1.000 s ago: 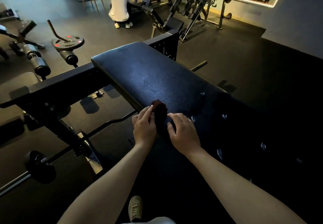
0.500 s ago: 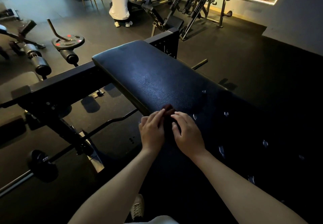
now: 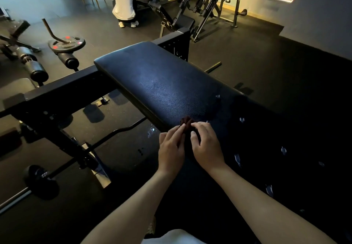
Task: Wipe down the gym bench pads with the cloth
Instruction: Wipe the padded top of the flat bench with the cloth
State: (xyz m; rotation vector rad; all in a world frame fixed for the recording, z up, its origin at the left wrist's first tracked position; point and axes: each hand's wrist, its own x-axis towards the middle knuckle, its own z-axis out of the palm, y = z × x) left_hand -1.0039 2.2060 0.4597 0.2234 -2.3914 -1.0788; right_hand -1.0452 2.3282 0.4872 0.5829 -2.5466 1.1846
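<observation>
A long black padded bench pad (image 3: 162, 83) runs from the middle of the view toward the lower right, where it falls into shadow. A small dark reddish cloth (image 3: 187, 122) lies bunched on the pad near its left edge. My left hand (image 3: 171, 150) and my right hand (image 3: 206, 145) sit side by side on the pad with the cloth between them. The fingertips of both hands pinch the cloth, and most of it is hidden between and under the fingers.
A black steel frame beam (image 3: 62, 91) crosses at the left. A barbell (image 3: 40, 182) and a weight plate (image 3: 66, 44) lie on the dark floor there. A person in a white shirt (image 3: 124, 4) crouches far back beside racks (image 3: 209, 5).
Both hands and the cloth have slid back along the pad toward me. Less of the cloth shows now, as the fingers have closed over it.
</observation>
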